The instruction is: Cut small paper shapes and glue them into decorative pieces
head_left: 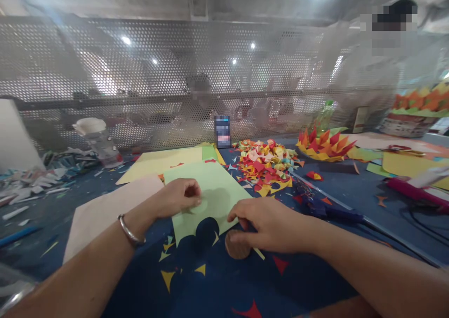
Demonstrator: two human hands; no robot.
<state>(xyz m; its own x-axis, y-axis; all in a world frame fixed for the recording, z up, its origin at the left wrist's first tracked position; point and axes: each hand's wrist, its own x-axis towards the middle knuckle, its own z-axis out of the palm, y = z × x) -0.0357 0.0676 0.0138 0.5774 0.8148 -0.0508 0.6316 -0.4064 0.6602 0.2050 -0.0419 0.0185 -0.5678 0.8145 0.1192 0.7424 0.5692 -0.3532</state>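
My left hand is closed in a pinch over the light green sheet of paper; a pale green paper circle shows at its fingertips. Rounded notches cut into the sheet's near edge let the dark blue table show through. My right hand curls at the sheet's right corner, its thumb lying over a round brown disc that looks like wood or card. What the other right fingers touch is partly hidden. Small yellow paper scraps and red scraps lie nearer to me.
Beyond the sheet lies a heap of coloured paper pieces, with a phone upright behind. A blue glue gun lies right, and a magenta tool beyond. A red-orange paper flower and bottle stand near the perforated panel.
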